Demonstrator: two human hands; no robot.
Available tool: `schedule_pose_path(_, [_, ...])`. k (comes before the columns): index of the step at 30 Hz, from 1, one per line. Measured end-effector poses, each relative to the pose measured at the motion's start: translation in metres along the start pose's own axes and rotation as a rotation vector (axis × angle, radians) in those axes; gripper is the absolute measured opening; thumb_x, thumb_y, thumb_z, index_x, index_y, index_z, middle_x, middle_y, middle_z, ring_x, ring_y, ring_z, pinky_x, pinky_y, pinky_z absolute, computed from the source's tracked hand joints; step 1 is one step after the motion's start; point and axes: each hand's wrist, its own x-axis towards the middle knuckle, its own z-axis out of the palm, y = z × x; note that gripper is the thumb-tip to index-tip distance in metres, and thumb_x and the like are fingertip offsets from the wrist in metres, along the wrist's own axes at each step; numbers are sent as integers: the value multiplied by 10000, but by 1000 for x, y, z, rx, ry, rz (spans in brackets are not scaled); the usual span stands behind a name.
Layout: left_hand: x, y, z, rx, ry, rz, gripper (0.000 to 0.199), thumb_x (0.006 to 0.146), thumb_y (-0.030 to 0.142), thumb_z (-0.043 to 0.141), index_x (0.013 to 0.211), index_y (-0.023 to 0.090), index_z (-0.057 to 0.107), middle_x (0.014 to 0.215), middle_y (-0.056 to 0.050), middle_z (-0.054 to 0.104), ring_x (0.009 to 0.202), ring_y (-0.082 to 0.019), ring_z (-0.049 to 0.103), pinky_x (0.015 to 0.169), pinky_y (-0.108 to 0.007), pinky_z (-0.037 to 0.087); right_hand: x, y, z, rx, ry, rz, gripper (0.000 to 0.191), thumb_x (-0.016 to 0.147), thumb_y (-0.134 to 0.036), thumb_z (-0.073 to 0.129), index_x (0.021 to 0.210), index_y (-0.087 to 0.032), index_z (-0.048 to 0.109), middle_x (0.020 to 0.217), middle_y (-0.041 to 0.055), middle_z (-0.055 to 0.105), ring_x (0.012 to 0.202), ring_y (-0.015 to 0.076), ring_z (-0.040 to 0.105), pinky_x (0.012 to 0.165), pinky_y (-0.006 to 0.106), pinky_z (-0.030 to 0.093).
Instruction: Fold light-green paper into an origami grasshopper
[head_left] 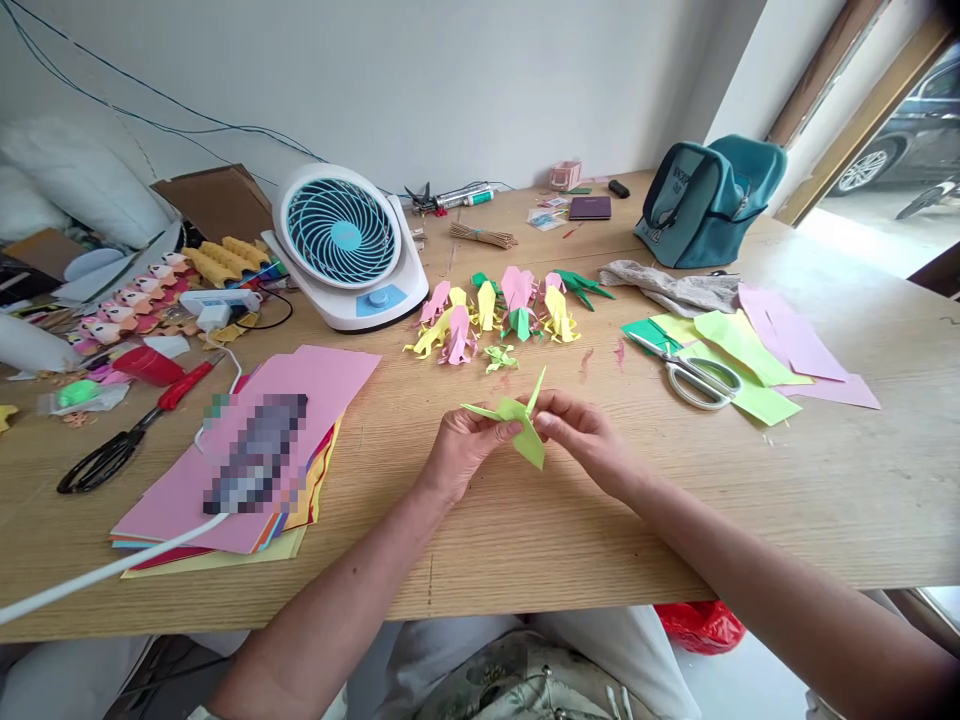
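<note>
A folded light-green paper (527, 432) with thin pointed ends is held above the front middle of the wooden table (525, 550). My left hand (469, 445) pinches its left side between thumb and fingers. On the other side, my right hand (574, 430) grips it near the upright point, its fingertips partly hidden behind the paper. Just beyond my hands lies a small green folded figure (500, 358), and behind it stands a cluster of pink, yellow and green folded figures (517, 290).
Scissors (701, 383) lie by green and pink paper sheets (799, 330) at right. A teal bag (701, 200) stands behind them. At left are a white fan (345, 240), a pink paper stack (322, 385) with a blurred object, and black-and-red scissors (142, 425).
</note>
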Motion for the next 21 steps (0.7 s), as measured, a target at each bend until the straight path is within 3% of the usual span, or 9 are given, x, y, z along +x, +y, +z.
schedule_pose_path(5, [-1, -9, 0, 150, 45, 90, 238, 677, 331, 861, 820, 160, 779, 787, -29, 740, 782, -167, 659, 766, -272, 519, 3, 14, 4, 99, 55, 27, 369, 686, -524, 823, 781, -217, 641, 774, 9, 688, 752, 171, 610, 723, 309, 496])
schedule_pose_path(10, [0, -17, 1, 138, 43, 80, 251, 673, 335, 856, 759, 135, 732, 772, -16, 702, 754, -139, 624, 716, -232, 505, 7, 23, 5, 162, 188, 73, 416, 556, -489, 904, 704, -205, 640, 688, -1, 674, 665, 152, 592, 648, 286, 485])
schedule_pose_path(16, [0, -16, 1, 265, 137, 139, 248, 722, 336, 812, 696, 136, 667, 661, 18, 617, 641, -101, 547, 612, -197, 441, 6, 21, 6, 161, 178, 72, 363, 585, -458, 896, 695, -192, 674, 662, -15, 646, 639, 118, 558, 644, 263, 458])
schedule_pose_path(21, [-1, -19, 2, 224, 110, 97, 281, 704, 382, 820, 751, 137, 690, 714, -1, 643, 686, -122, 560, 647, -217, 454, 6, 22, 6, 123, 185, 27, 338, 644, -469, 864, 704, -186, 689, 666, -14, 629, 650, 116, 545, 652, 266, 445])
